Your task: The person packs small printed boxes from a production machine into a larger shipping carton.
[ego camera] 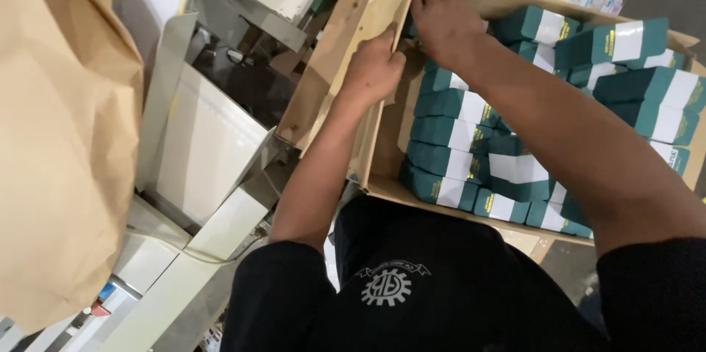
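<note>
Left hand (375, 69) was clamped on the side wall of the cardboard box (382, 146), thumb inside, likely steadying the flap so it stayed open. Right hand (445, 25) reached into the box's far corner, fingers curled down over the packs; whether it gripped one couldn't be told. Green-and-white cartons (448, 135) lay stacked in rows inside the box, filling most of it. Brown paper sack (59, 139) sat off to the left, beside a pale machine (206, 146).

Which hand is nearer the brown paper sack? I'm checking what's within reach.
Left. The left hand grips the carton wall, on the side toward the brown paper sack; the right hand reaches inside the carton, farther off.
</note>
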